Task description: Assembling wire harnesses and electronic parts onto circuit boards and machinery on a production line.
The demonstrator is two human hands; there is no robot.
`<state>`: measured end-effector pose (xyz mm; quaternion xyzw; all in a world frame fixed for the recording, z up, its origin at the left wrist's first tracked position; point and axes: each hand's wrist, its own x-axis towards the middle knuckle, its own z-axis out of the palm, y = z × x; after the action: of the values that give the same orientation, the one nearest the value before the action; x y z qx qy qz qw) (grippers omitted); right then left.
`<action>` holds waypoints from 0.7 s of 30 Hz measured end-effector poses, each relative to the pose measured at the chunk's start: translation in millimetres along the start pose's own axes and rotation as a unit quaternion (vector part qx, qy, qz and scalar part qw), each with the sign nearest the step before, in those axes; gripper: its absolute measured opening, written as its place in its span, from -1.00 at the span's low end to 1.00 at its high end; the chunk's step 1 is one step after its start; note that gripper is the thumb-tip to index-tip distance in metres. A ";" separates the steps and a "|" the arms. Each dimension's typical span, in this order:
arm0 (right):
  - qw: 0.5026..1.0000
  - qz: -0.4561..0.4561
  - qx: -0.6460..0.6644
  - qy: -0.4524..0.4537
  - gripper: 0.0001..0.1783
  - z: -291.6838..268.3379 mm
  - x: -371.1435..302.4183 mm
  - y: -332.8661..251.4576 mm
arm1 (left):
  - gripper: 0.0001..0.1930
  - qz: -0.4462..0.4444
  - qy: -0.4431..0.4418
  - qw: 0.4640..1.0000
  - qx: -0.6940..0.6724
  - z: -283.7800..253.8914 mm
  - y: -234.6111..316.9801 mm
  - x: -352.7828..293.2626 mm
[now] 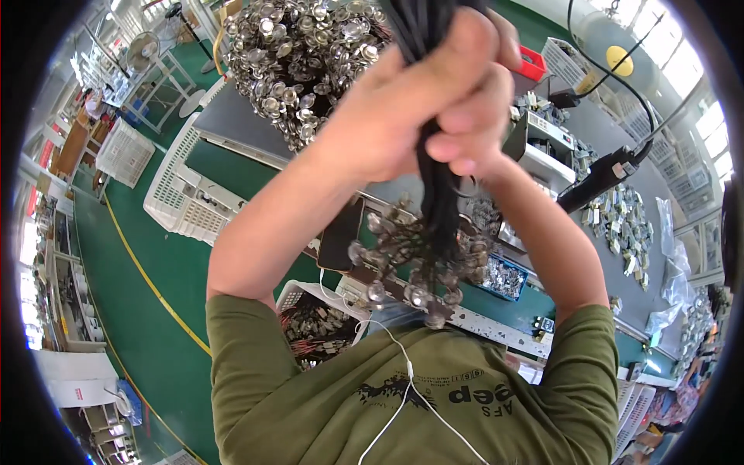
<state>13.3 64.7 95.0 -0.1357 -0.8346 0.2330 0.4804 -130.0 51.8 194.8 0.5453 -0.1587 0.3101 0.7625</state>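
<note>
Close in front of me, both hands are raised and closed around a bundle of black wires [440, 198]. My left hand [380, 128] grips it with the thumb laid across the top. Wrapped around the same bundle from the other side is my right hand [480, 116], its fingers curled. Shiny round metal pieces [418, 291] hang in a cluster at the bundle's lower end, above my lap. The bundle's upper end runs out of the picture. Beyond my left hand, a large heap of similar round metal pieces [271, 101] lies on the grey bench [240, 124].
A white plastic crate [174, 205] stands at left; a white basket [291, 294] holds wired parts near my lap. At right are a blue tray [508, 291] of small metal parts, a metal box [550, 159], a black corded tool [597, 180] and piled small parts [620, 225].
</note>
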 end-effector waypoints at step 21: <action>0.879 0.234 -0.403 0.102 -0.46 29.6 -43.5 -71.3 | -0.61 0.085 0.278 0.950 0.114 -67.3 12.5 23.9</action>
<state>9.3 -23.4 87.1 -0.5322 -0.7463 -0.0327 0.3984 -126.4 124.2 193.9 0.5052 0.0504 0.5289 0.6801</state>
